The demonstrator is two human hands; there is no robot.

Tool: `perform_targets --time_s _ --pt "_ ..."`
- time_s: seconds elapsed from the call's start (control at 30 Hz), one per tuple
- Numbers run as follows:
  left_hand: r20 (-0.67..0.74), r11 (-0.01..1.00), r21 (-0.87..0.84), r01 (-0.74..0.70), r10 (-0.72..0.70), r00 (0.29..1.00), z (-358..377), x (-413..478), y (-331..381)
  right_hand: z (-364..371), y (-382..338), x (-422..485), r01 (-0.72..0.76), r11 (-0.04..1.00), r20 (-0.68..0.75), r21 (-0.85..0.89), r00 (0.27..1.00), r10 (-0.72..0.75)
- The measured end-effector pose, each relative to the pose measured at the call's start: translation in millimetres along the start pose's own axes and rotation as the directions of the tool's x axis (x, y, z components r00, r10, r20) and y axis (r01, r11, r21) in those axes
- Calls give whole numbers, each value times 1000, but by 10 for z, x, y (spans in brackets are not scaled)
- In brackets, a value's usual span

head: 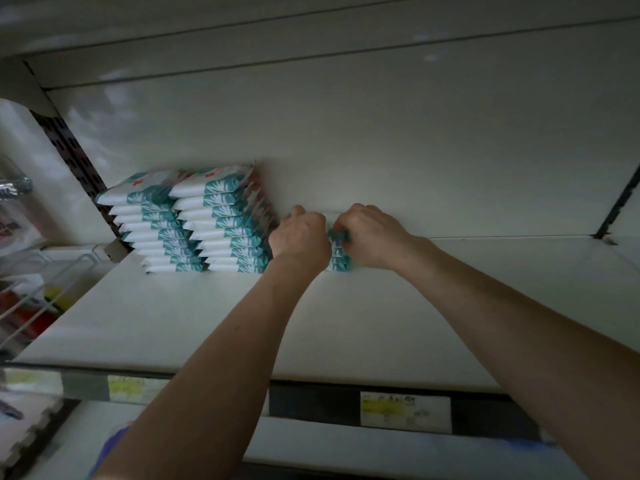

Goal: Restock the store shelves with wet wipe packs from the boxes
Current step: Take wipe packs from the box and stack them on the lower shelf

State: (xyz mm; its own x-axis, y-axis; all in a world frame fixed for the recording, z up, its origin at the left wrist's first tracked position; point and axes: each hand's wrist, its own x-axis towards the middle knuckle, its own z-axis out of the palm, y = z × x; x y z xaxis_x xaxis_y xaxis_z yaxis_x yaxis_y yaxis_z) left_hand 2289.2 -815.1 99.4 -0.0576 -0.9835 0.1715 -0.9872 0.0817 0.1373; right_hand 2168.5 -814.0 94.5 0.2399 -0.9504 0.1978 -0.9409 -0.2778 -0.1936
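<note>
Two tall stacks of white and teal wet wipe packs (194,223) stand at the back left of a white shelf (207,323). Right beside them, a shorter stack of the same packs (338,252) sits between my hands, mostly hidden. My left hand (300,237) grips its left side with curled fingers. My right hand (372,237) grips its right side, fingers curled over the top pack.
A dark perforated upright (72,157) bounds the shelf on the left, with wire racks and other goods (31,299) beyond it. Price labels (405,408) line the shelf's front rail. Another upright (620,206) stands at the far right. A lower shelf shows below.
</note>
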Motion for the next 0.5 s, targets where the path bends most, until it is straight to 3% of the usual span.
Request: perform_targets --time_s 0.5 --pt "79 947 -10 -320 320 944 -70 -108 543 -282 258 -584 -345 937 26 62 939 344"
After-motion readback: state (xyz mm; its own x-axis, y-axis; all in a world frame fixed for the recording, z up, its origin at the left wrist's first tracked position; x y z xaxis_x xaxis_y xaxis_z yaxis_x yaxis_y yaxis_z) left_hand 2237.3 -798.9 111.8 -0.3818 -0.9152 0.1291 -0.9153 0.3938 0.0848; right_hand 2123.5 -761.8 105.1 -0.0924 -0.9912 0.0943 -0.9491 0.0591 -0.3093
